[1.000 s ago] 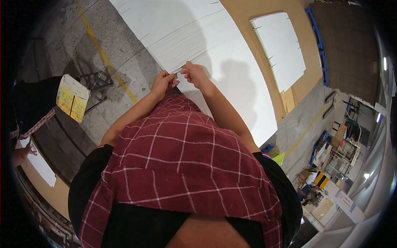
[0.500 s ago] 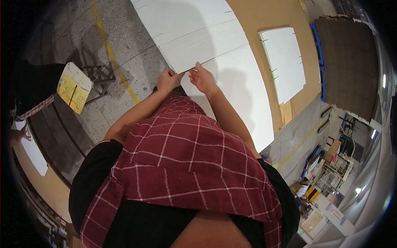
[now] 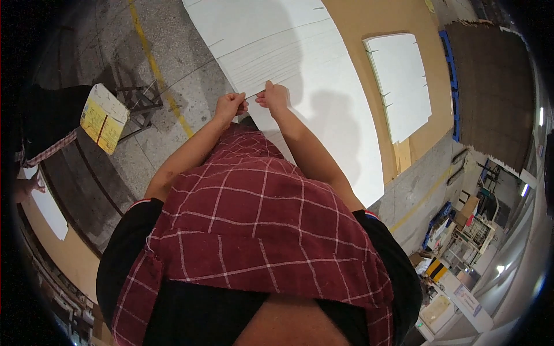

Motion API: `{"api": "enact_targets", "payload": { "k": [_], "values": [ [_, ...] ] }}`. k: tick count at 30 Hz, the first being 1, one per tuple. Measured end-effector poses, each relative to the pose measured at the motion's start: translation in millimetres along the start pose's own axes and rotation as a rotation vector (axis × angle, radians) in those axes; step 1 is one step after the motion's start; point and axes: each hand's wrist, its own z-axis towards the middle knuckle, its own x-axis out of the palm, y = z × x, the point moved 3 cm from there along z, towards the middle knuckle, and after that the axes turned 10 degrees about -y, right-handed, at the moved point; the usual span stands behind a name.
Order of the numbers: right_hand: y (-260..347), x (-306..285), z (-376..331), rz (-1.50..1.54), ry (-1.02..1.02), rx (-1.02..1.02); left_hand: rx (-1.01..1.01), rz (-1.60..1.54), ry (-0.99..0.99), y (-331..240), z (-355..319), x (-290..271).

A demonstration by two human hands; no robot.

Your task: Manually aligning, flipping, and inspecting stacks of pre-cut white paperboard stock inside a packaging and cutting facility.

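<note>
I had both hands down at the near edge of the big white sheet (image 3: 300,75), which lay flat on the tan tabletop (image 3: 369,23) and hung out over the grey floor (image 3: 173,69) on my side. My left hand (image 3: 229,106) was curled shut, pinching the edge of the sheet, though what exactly sat inside that pinch I could not make out. My right hand (image 3: 273,97) was just beside it, fingers closed down on the same edge, thumb tucked under. The two hands were nearly touching, so the grip was narrow for so wide a sheet. To do this well, I reckoned, I needed to keep the pinch firm but shallow, hold both hands level so the edge would not buckle, and watch the faint score lines running across the sheet so any pull or fold followed one of them squarely. A smaller white sheet (image 3: 401,83) lay well apart, farther along the tabletop. A stool with a yellow seat (image 3: 104,118) stood on the floor off to my left.
</note>
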Motion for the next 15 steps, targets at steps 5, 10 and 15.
{"api": "enact_targets", "payload": {
  "k": [5, 10, 15],
  "values": [
    [10, -38, -3, -0.200, 0.355, 0.039, 0.053, 0.031, -0.167, -1, -2, -21],
    [54, -164, 103, -0.251, -0.312, -0.850, 0.245, -0.127, -0.381, -29, 0, -20],
    [104, -184, 170, -0.315, -0.543, -0.989, 0.149, -0.283, -0.381, -42, 17, 8]
  ]
}}
